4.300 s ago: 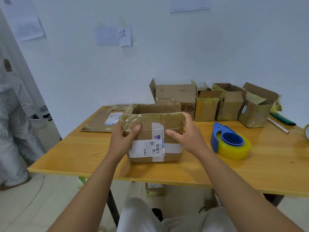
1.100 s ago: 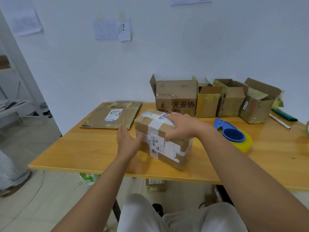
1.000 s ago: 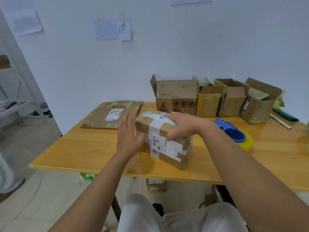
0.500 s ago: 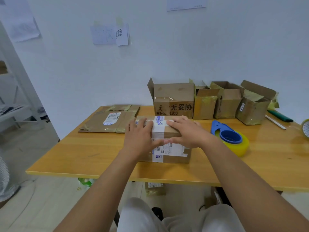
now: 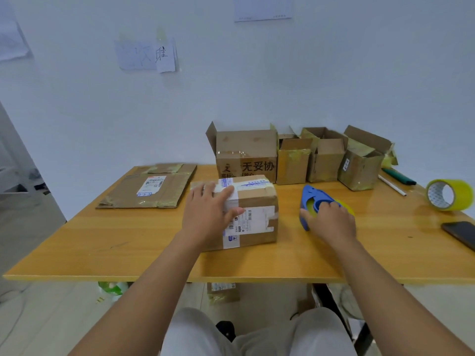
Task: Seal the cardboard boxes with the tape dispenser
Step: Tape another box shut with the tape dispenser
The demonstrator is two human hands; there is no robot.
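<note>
Left hand (image 5: pixel 208 217) flat on closed brown cardboard box (image 5: pixel 253 201); right hand (image 5: pixel 331 222) beside it grips blue tape dispenser (image 5: pixel 314 201); sealing not yet begun.

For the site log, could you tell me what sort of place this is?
Probably a small parcel-packing station: a wooden table against a bare wall, a row of open cardboard boxes, a labelled box and a blue tape dispenser.
</note>
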